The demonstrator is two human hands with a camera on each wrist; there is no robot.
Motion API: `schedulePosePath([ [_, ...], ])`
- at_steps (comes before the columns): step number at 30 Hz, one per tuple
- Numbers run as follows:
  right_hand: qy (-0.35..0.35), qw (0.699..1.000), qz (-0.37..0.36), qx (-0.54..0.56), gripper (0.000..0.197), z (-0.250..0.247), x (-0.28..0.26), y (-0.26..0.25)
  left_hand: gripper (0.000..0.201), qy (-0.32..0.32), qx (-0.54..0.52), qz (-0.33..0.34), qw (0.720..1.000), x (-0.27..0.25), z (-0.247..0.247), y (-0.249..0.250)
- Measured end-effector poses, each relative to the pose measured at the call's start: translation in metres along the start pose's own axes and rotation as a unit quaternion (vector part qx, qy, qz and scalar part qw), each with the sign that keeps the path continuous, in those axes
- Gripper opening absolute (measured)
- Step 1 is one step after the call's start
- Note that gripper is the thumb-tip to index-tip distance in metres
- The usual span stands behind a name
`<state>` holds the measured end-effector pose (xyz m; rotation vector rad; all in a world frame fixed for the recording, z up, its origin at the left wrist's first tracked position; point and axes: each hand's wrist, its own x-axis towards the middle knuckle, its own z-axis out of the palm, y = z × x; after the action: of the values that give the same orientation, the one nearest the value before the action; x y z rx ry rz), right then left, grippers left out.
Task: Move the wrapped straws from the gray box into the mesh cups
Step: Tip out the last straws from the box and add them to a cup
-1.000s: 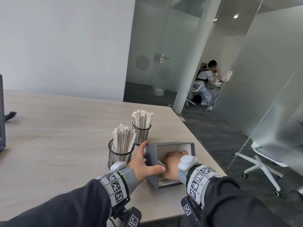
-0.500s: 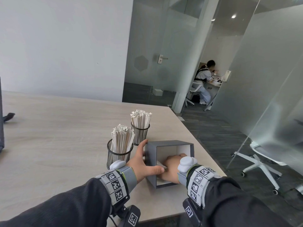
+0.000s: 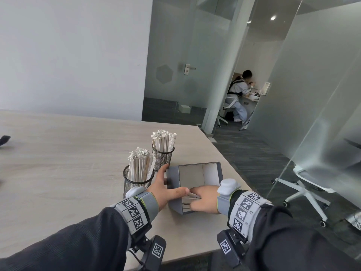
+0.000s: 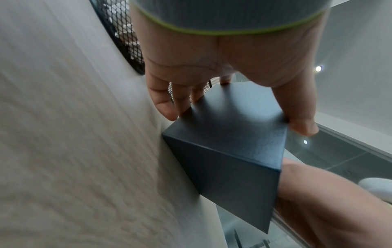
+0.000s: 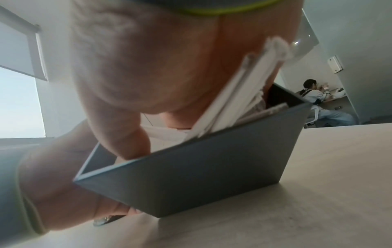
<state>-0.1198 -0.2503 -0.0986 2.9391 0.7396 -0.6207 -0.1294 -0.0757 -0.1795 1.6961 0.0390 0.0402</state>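
Note:
The gray box stands open-topped near the table's right edge. My left hand grips its left wall, thumb over the near rim and fingers on the outer side of the box. My right hand reaches into the near corner and holds a small bundle of wrapped straws. In the right wrist view the straws run across the palm and rise out of the box. Two black mesh cups, the near one and the far one, stand left of the box, packed with upright wrapped straws.
The wooden table stretches wide to the left, with a dark object at its far left edge. The table's right edge runs just past the box. Beyond are glass partitions, a white office chair and a seated person.
My right hand has drawn back from the middle of the box to its near corner, with straws now showing in it. My left hand keeps its hold on the box wall.

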Motion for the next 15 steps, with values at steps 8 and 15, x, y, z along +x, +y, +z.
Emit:
schedulePosePath([
  [8,0.025,0.998,-0.011,-0.054,0.028,0.004,-0.001,0.004,0.127,0.002,0.011,-0.004,1.000,0.001,0.000,-0.002],
  [15,0.013,0.998,-0.026,-0.050,0.045,0.002,-0.010,0.010,0.129,-0.002,0.012,0.002,1.000,0.000,-0.001,0.004],
])
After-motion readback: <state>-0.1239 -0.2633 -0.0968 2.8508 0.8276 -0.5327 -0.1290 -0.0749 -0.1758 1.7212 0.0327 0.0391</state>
